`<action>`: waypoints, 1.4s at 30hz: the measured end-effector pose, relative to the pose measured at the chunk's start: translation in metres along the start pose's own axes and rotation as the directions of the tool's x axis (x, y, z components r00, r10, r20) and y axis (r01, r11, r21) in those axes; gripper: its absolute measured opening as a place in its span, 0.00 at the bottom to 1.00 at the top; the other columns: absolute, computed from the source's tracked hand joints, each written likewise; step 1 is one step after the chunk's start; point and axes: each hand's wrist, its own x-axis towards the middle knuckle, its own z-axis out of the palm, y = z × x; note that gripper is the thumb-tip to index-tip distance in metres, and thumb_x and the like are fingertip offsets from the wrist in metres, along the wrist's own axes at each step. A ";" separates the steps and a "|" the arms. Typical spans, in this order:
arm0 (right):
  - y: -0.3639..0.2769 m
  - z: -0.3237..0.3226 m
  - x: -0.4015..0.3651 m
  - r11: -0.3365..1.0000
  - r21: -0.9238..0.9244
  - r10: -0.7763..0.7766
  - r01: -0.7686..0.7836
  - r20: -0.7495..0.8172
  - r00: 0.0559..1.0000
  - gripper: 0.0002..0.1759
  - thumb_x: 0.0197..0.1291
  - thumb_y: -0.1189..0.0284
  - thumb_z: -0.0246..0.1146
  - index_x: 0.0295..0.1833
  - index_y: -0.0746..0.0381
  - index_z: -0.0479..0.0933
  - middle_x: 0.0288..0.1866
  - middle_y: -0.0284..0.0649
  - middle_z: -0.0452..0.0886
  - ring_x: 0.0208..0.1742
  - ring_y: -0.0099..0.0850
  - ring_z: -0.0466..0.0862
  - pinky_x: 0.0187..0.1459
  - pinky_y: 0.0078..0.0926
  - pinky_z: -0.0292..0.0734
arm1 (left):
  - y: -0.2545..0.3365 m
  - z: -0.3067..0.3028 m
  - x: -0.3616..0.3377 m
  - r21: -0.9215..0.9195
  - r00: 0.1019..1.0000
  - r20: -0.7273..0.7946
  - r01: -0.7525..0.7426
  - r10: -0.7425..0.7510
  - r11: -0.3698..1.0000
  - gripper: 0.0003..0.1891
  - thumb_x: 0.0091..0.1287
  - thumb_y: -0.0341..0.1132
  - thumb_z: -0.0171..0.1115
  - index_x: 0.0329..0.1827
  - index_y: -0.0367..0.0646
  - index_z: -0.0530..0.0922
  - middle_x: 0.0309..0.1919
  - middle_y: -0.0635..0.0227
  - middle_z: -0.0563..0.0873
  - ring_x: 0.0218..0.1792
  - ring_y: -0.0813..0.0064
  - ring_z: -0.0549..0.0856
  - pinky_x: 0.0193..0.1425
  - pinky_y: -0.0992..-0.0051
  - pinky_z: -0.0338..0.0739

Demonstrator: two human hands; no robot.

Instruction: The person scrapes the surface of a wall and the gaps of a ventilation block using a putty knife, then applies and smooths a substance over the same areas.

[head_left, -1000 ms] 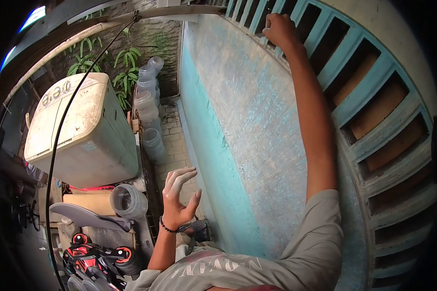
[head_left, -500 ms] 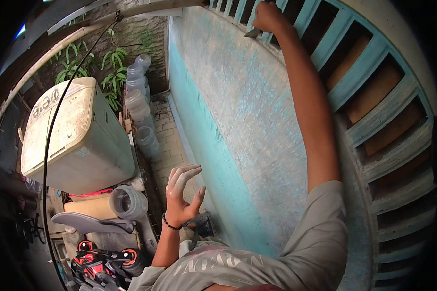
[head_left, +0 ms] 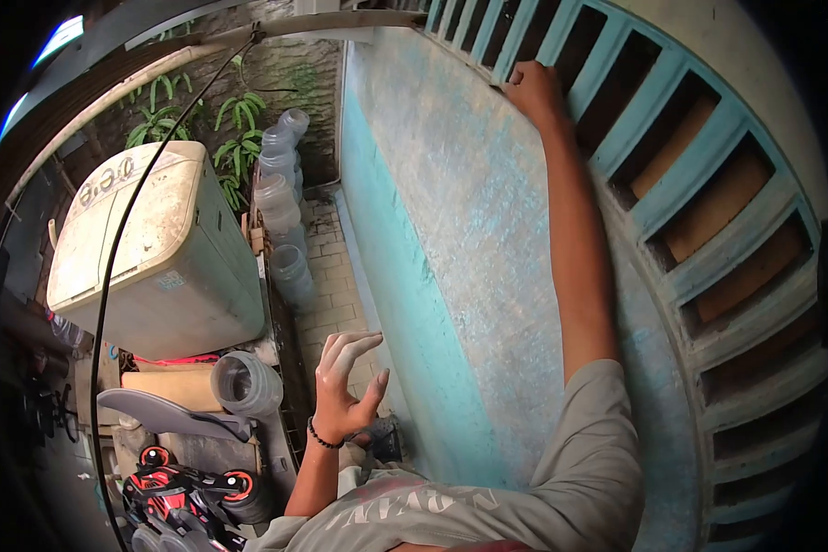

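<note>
My right hand is raised high with the arm stretched out, fingers closed at the top edge of the worn turquoise wall, just below the blue slatted vent grille. It grips a small flat scraper, of which only a dark tip shows at the knuckles. Lower down, my left hand hovers in the air with its fingers spread, holding nothing. It has a dark bead bracelet at the wrist and is apart from the wall.
A dusty cream washing machine stands at the left. Stacked clear water jugs line the narrow brick floor, and another jug lies nearer. Red-and-black inline skates, green plants and a hanging black cable are also here.
My right hand has come down and slightly right along the wall's top edge; the scraper blade seen half a second ago is now mostly hidden. The left hand has barely moved.
</note>
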 end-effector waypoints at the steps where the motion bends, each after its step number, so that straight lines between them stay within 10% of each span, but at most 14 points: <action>1: 0.003 0.009 0.002 0.999 0.021 -0.031 0.031 -0.010 0.999 0.07 0.57 0.71 0.73 0.39 0.62 0.89 0.40 0.56 0.91 0.45 0.58 0.92 0.51 0.50 0.89 | -0.002 0.000 0.000 0.005 1.000 -0.005 0.007 -0.007 1.000 0.23 0.64 0.39 0.72 0.58 0.31 0.85 0.56 0.46 0.90 0.58 0.48 0.87 0.66 0.57 0.79; 13: -0.020 0.061 0.055 0.999 -0.032 0.025 -0.025 -0.019 1.000 0.09 0.64 0.74 0.67 0.45 0.65 0.90 0.50 0.60 0.90 0.56 0.60 0.90 0.59 0.55 0.87 | -0.003 0.002 -0.018 0.021 0.998 -0.059 0.039 -0.037 0.999 0.22 0.62 0.35 0.72 0.57 0.32 0.86 0.52 0.47 0.90 0.54 0.48 0.87 0.63 0.58 0.80; 16: -0.001 0.128 0.076 0.983 -0.131 -0.095 0.128 0.237 0.967 0.12 0.67 0.75 0.64 0.51 0.65 0.89 0.55 0.61 0.89 0.59 0.58 0.90 0.62 0.53 0.86 | 0.000 0.007 -0.020 0.012 0.997 -0.071 0.045 -0.044 0.999 0.22 0.62 0.35 0.72 0.57 0.32 0.86 0.52 0.48 0.90 0.54 0.48 0.87 0.64 0.58 0.80; 21: -0.093 0.198 0.038 0.933 0.249 -0.192 0.261 -0.270 0.943 0.12 0.59 0.75 0.65 0.47 0.61 0.88 0.47 0.55 0.90 0.54 0.58 0.87 0.58 0.54 0.84 | 0.009 0.012 -0.021 0.006 0.998 -0.043 0.047 -0.047 0.999 0.20 0.63 0.33 0.72 0.58 0.33 0.86 0.51 0.49 0.90 0.52 0.47 0.87 0.61 0.58 0.80; 25: -0.147 0.204 -0.141 0.881 0.466 -0.051 0.080 -0.075 0.996 0.07 0.56 0.72 0.68 0.37 0.63 0.80 0.40 0.61 0.81 0.47 0.63 0.84 0.49 0.60 0.82 | 0.013 0.015 -0.015 0.000 1.000 0.024 0.005 -0.005 1.000 0.20 0.62 0.33 0.72 0.56 0.33 0.86 0.51 0.49 0.90 0.53 0.46 0.87 0.62 0.58 0.80; 29: -0.159 0.165 -0.357 0.652 0.690 0.392 -0.313 0.046 0.919 0.18 0.66 0.64 0.74 0.31 0.65 0.78 0.26 0.53 0.81 0.30 0.55 0.85 0.31 0.48 0.76 | 0.021 0.023 -0.003 -0.023 0.995 0.096 -0.029 0.031 0.999 0.19 0.62 0.33 0.70 0.55 0.33 0.86 0.51 0.49 0.91 0.55 0.47 0.87 0.63 0.57 0.80; 30: -0.155 0.144 -0.408 0.576 0.676 0.478 -0.460 0.178 0.860 0.14 0.67 0.67 0.74 0.35 0.66 0.81 0.27 0.51 0.84 0.27 0.37 0.86 0.33 0.37 0.79 | 0.020 0.027 -0.002 -0.034 0.990 0.137 -0.016 0.020 0.999 0.20 0.64 0.36 0.69 0.55 0.32 0.86 0.52 0.49 0.91 0.55 0.49 0.87 0.64 0.58 0.79; 34: -0.139 0.071 -0.576 0.344 0.656 0.789 -0.672 0.187 0.586 0.17 0.70 0.62 0.77 0.47 0.68 0.89 0.34 0.42 0.91 0.35 0.26 0.90 0.38 0.29 0.83 | 0.012 0.061 0.000 -0.124 0.951 0.309 0.022 0.017 0.992 0.21 0.67 0.40 0.68 0.56 0.32 0.86 0.52 0.51 0.91 0.56 0.56 0.87 0.65 0.61 0.78; 38: -0.131 -0.073 -0.631 0.248 0.759 0.827 -0.602 0.158 0.539 0.14 0.63 0.77 0.82 0.50 0.69 0.87 0.47 0.44 0.94 0.49 0.29 0.94 0.51 0.27 0.90 | 0.026 0.123 0.003 -0.272 0.870 0.468 -0.025 0.155 0.962 0.16 0.67 0.33 0.69 0.56 0.35 0.87 0.53 0.54 0.92 0.57 0.53 0.87 0.66 0.58 0.79; 42: -0.128 -0.225 -0.649 0.421 0.769 0.782 -0.482 -0.039 0.621 0.13 0.63 0.80 0.80 0.49 0.69 0.86 0.48 0.46 0.94 0.54 0.34 0.95 0.54 0.32 0.92 | 0.065 0.180 -0.007 -0.521 0.755 0.542 -0.042 0.368 0.853 0.17 0.70 0.33 0.67 0.59 0.35 0.86 0.55 0.53 0.92 0.60 0.50 0.86 0.66 0.55 0.79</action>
